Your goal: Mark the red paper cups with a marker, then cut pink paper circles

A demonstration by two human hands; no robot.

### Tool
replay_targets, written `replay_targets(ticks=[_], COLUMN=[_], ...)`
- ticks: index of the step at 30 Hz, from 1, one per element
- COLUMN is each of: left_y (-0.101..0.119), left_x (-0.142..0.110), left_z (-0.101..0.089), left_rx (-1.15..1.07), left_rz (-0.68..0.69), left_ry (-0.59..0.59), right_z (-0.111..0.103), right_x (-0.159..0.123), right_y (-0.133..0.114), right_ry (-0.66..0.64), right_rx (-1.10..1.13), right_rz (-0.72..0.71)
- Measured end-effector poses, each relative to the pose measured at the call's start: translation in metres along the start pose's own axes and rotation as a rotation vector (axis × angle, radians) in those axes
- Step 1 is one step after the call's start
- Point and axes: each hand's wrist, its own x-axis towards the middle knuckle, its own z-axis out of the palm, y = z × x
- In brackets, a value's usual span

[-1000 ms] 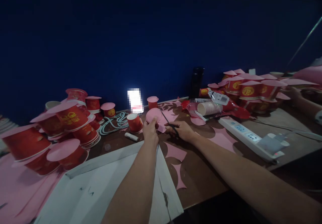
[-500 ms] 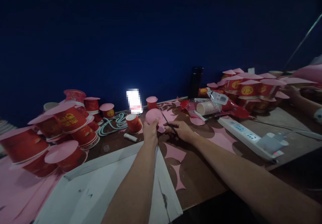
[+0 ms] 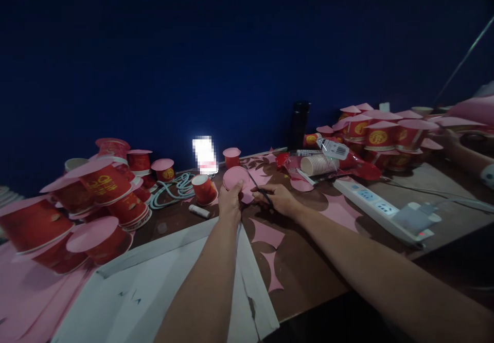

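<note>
My left hand [image 3: 231, 199] pinches a piece of pink paper [image 3: 236, 177] with a round shape on it. Closed around dark scissors [image 3: 263, 194], my right hand [image 3: 280, 199] is at the paper's right edge, the blades pointing up and away; its grip is partly hidden. A red paper cup [image 3: 204, 191] stands open just left of my left hand. Behind the paper is another red cup [image 3: 232, 159], topped with a pink disc. Pink paper offcuts [image 3: 268, 234] with curved edges lie below my right hand.
Cups with pink discs are piled left [image 3: 102, 183] and right [image 3: 380, 137]. A white board [image 3: 154, 281] lies under my left forearm. A power strip [image 3: 370, 201], bagged cups [image 3: 318, 165], a black bottle [image 3: 300, 124] and a glowing phone [image 3: 205, 154] are around. Another person's arm [image 3: 469, 155] reaches in from the right.
The view has shifted very slightly. Both hands stay at the same place on the pink paper, with the scissors barely moved.
</note>
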Motion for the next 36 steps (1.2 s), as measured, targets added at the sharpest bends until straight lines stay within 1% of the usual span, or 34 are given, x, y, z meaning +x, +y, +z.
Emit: replay_targets(ticks=[3,10,17,22,27,32,36], left_y=[0.0013,0.0092,0.0054,0.0078,0.0101,0.0094,0.0099], left_x=[-0.0008,-0.0050,-0.0005,-0.0022,-0.0035,-0.0013,-0.0008], left_z=[0.0001,0.0014,-0.0006,0.0003,0.0017,0.0002,0.0001], left_rx=[-0.014,-0.011,0.005,-0.025,-0.017,-0.012,-0.034], left_rz=[-0.029,-0.029,-0.023,-0.021,-0.048,-0.024,-0.037], left_ry=[-0.022,0.003,0.012,0.015,0.039,0.070,0.090], right_z=[-0.0004,-0.0014,-0.0004,-0.0006,-0.0010,0.0000,0.0015], right_x=[-0.0001,0.0014,0.0002,-0.0002,-0.0001,-0.0009,-0.0009], right_y=[0.0010,0.0046,0.0011,0.0008,0.0009,-0.0005,0.0004], right_ry=[0.004,0.010,0.018,0.016,0.018,0.009,-0.017], right_rx=[-0.026,-0.041,-0.033,-0.046,-0.066,-0.066,-0.048], right_rz=[-0.018,-0.007,-0.004,-0.025,-0.032,-0.029,-0.013])
